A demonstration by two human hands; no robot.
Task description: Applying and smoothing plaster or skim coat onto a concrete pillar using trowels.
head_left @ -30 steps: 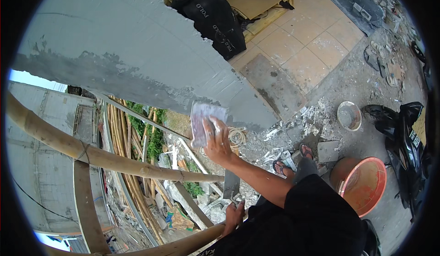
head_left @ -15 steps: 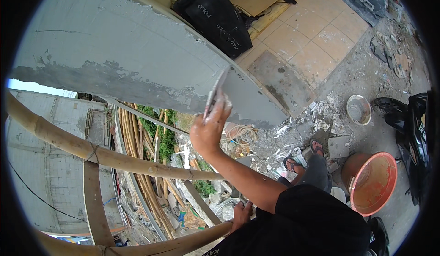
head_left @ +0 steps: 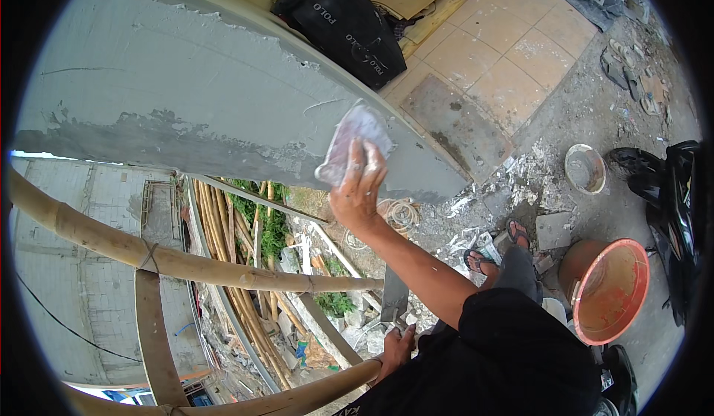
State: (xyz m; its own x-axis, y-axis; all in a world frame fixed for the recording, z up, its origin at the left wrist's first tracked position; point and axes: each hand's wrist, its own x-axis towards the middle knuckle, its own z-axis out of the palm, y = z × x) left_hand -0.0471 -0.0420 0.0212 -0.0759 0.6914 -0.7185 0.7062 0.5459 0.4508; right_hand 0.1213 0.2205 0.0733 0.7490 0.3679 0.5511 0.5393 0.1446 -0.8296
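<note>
Fingers (head_left: 352, 161) of R hand (head_left: 358, 199) bent, gripping whitish pad (head_left: 364, 126) against grey wall (head_left: 223, 81) nr its R end, L hand (head_left: 397, 352) curled w/ trowel (head_left: 394, 297), bamboo pole (head_left: 312, 393) beside.

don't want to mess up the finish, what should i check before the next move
1. Right hand holding the flat pad: ok.
2. Flat pad fully touching the wall: cannot tell.
3. Left hand on the trowel: ok, seemingly gripped at its handle.
4. Surface even: not ok, a rough darker band runs along the wall's lower side.
5. Footing around the sandaled feet: not ok, white debris lies nearby.
</note>
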